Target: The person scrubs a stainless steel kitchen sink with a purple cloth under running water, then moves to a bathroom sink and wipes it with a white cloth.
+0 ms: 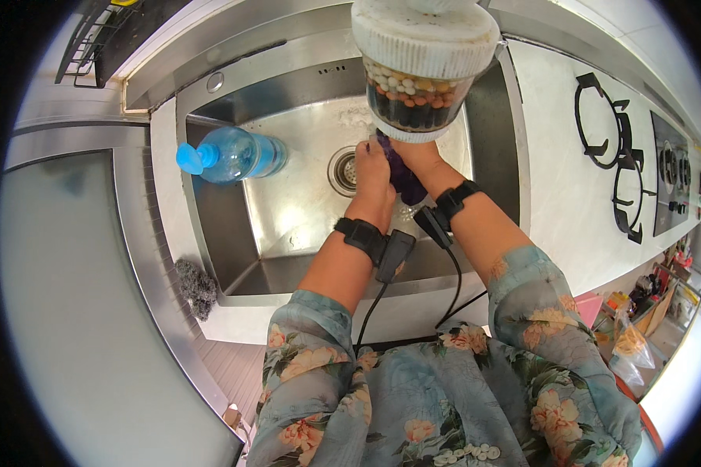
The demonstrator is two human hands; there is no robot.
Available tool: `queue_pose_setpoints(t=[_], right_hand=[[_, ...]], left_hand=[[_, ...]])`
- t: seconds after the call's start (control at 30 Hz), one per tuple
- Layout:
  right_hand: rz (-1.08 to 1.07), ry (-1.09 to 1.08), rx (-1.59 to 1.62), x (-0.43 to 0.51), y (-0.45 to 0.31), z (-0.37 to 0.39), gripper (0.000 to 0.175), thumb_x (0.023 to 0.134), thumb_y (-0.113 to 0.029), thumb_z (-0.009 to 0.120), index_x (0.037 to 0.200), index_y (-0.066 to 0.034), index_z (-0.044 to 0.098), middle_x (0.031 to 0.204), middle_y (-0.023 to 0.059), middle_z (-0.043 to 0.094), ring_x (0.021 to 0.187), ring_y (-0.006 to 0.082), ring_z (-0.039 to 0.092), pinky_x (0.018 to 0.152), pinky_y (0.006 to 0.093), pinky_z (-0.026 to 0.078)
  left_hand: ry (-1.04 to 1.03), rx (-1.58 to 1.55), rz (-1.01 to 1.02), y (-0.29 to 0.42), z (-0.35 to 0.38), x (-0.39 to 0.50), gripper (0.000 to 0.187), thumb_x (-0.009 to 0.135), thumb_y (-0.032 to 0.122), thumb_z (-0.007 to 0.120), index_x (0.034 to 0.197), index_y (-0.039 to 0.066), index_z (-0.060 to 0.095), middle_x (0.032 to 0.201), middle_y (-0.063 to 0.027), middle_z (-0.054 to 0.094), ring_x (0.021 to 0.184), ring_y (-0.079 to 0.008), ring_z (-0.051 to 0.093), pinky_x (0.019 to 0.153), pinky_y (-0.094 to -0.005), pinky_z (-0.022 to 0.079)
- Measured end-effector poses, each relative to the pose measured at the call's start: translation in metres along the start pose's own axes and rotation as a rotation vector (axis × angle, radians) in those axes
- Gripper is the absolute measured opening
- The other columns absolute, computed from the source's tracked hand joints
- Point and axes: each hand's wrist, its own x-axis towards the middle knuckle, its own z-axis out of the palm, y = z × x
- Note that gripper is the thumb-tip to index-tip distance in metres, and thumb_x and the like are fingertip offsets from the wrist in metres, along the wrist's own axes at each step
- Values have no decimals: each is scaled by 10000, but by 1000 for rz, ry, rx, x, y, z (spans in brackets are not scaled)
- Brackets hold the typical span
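Note:
Both hands are together over the steel sink, below a tap filter (423,70) filled with coloured beads. My left hand (374,169) is closed around one side of a dark purple item (406,182), which looks soft; whether it is cloth or something else I cannot tell. On its other side my right hand (415,154) grips it too, its fingers partly hidden behind the filter. The lower end of the item hangs between my wrists. Just left of my hands is the sink drain (346,170). Some water or foam shows by my right wrist.
A blue-capped bottle (242,156) stands in the sink's left side. A grey scouring pad (195,289) rests on the counter's front left corner. To the right is a gas hob (669,169) with black pan supports (625,157). Cables trail from both wrist straps.

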Motion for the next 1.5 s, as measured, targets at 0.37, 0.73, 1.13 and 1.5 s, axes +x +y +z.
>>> queue_pose_setpoints(t=[0.37, 0.73, 1.13, 1.5], right_hand=[[49, -1, 72, -7, -28, -5, 295, 873, -269, 670, 1052, -46, 600, 1019, 225, 594, 928, 417, 609, 820, 440, 497], [118, -234, 195, -47, -52, -25, 288, 932, -264, 638, 1101, -33, 612, 1006, 127, 661, 889, 258, 624, 823, 350, 490], [90, -95, 167, -47, -48, -24, 197, 896, -185, 610, 1002, -20, 590, 976, 219, 622, 968, 411, 598, 860, 425, 483], [481, -97, 649, -4, -19, -41, 459, 894, -353, 717, 1161, 2, 603, 1123, 123, 655, 1031, 208, 615, 908, 346, 482]], left_hand=[[-24, -399, -37, -2, 1, 7, 235, 1009, 156, 487, 1212, 37, 474, 1063, -136, 595, 919, -211, 597, 765, -366, 517], [34, -285, -70, -5, -15, 34, 355, 1048, 337, 468, 1129, -1, 539, 960, -136, 613, 879, -236, 591, 801, -372, 498], [-8, -396, 26, -17, -20, 45, 353, 1043, 340, 411, 1035, 20, 561, 939, -108, 606, 884, -222, 584, 799, -362, 503], [-289, -537, -6, 29, -4, -17, 263, 1031, 198, 403, 1151, 28, 563, 1055, -129, 648, 917, -239, 660, 766, -371, 561]])
